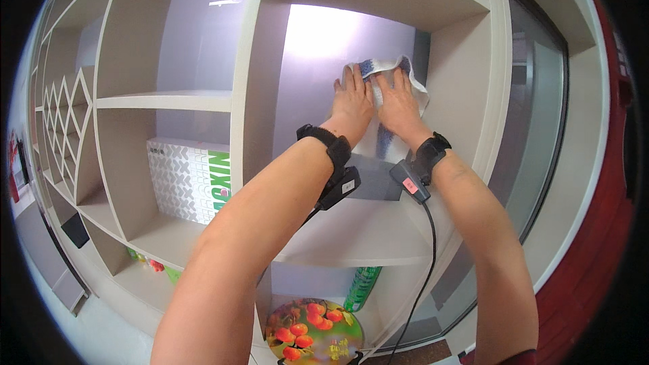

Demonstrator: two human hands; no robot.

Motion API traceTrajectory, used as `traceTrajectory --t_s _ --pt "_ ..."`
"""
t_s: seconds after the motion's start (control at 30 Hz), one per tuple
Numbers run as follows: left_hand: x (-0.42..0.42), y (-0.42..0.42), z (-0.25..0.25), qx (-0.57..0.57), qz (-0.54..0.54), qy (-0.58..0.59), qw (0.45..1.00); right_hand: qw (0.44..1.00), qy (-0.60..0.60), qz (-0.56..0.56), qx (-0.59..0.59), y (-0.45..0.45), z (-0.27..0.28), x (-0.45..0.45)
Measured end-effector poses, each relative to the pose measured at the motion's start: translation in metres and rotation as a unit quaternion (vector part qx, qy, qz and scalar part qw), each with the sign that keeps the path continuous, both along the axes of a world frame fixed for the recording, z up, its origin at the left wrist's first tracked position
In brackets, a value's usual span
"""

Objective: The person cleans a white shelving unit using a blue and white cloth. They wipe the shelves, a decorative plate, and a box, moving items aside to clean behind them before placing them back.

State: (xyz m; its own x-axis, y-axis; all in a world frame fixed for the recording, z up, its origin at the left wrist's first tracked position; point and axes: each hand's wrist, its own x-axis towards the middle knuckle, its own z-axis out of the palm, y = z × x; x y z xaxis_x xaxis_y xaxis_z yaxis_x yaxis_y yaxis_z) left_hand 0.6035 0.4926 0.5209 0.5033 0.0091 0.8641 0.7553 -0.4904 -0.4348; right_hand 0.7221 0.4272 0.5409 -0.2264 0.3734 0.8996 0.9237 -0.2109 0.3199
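Observation:
A white towel with blue bands (385,137) hangs bunched against the back panel (314,86) of an open shelf compartment. My left hand (352,106) presses on its left part, fingers pointing up. Beside it, my right hand (399,106) lies flat on the towel, fingertips near its upper fold. The two hands almost touch at the thumbs. Each wrist wears a black strap with a small dark box and a cable. Part of the towel is hidden behind both hands.
A grey-and-green printed carton (187,180) stands in the compartment to the left. Below are a green can (362,289) and a round box with a fruit picture (314,332). A dark-framed glass door (532,96) is at the right. A lattice rack (66,132) fills the far left.

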Motion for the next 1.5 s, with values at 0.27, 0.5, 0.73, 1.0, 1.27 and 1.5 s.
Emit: traceTrajectory --t_s 0.27,0.5,0.73,1.0,1.27,1.5 --pt "-0.010 -0.049 -0.025 -0.112 -0.095 0.152 0.977 0.989 0.021 -0.066 -0.128 -0.031 -0.062 0.019" --pt "-0.017 -0.012 -0.081 -0.218 -0.025 0.264 0.939 0.931 0.147 0.004 -0.335 -0.015 -0.105 -0.015" --pt "-0.080 -0.014 -0.092 -0.340 0.116 0.326 0.875 0.860 0.096 0.187 -0.466 0.015 -0.137 -0.059" --pt "-0.075 -0.007 -0.110 -0.439 -0.018 0.302 0.846 0.839 0.091 -0.053 -0.533 -0.011 -0.123 -0.052" --pt "0.052 -0.018 -0.092 -0.342 -0.414 0.286 0.794 0.827 -0.195 -0.437 -0.296 -0.086 -0.050 -0.041" --pt "0.088 -0.072 0.004 -0.279 -0.559 -0.020 0.781 0.812 -0.233 -0.526 -0.101 -0.139 0.073 -0.044"
